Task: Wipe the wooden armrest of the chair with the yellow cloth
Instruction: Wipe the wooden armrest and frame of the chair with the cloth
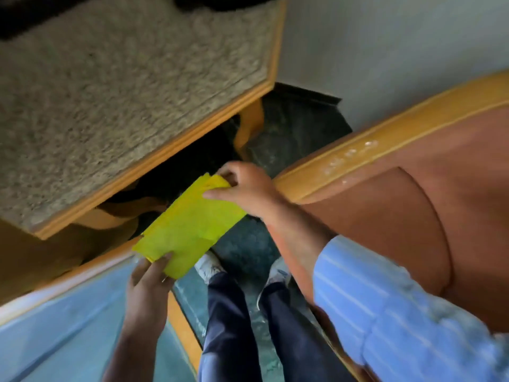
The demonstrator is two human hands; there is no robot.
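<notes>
A folded yellow cloth point(190, 221) is stretched in the air between both hands, above the dark floor. My left hand point(150, 282) pinches its near lower corner. My right hand point(242, 188) pinches its far upper corner. Just right of my right hand runs a wooden armrest point(380, 139) of a brown upholstered chair, with white specks on its top. The cloth is not touching the armrest.
A grey speckled table top with a wooden edge point(154, 158) fills the upper left. A glass-topped wooden table point(68, 312) is at the lower left. My legs and white shoes point(242, 271) stand on the dark floor between the furniture. A grey wall point(385, 45) is behind.
</notes>
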